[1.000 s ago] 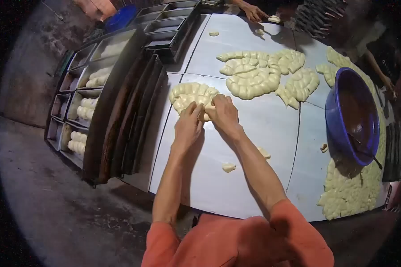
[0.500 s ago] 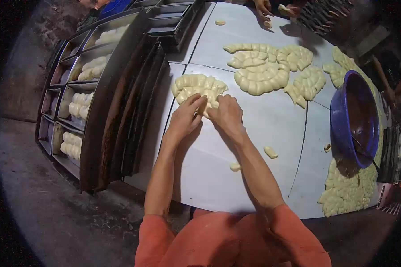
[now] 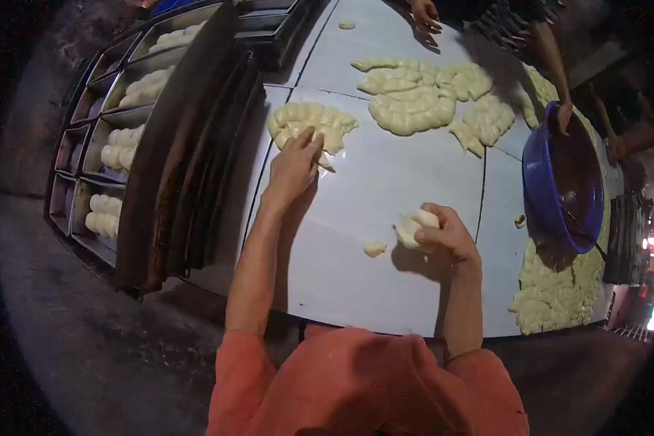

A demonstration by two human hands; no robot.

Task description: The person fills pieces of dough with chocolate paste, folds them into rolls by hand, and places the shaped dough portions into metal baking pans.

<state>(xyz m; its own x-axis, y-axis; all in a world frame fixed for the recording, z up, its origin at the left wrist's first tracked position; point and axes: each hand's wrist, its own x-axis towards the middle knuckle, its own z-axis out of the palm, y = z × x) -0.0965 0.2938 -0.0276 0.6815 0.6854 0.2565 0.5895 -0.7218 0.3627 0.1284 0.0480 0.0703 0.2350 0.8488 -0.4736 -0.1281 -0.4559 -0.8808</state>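
My right hand [image 3: 452, 238] is closed around a pale piece of dough [image 3: 410, 228], holding it just over the white tiled table. My left hand [image 3: 295, 171] reaches to a segmented slab of dough [image 3: 309, 116]; its extended fingers rest on the slab's near edge. A small dough scrap [image 3: 374, 249] lies to the left of my right hand. The undersides of my left fingers are hidden.
Baking tins [image 3: 102, 149] holding dough rolls stand at left. Several dough slabs [image 3: 414, 109] lie toward the back. A purple basin [image 3: 538, 167] is at right, beside flattened dough [image 3: 556, 294]. Another person's hand [image 3: 562, 116] is at its rim; another hand [image 3: 424, 16] is at the back.
My right hand has left the dough slab and moved right and nearer, where it now holds dough. One of two loose scraps no longer shows separately. Another person's arm now reaches to the basin.
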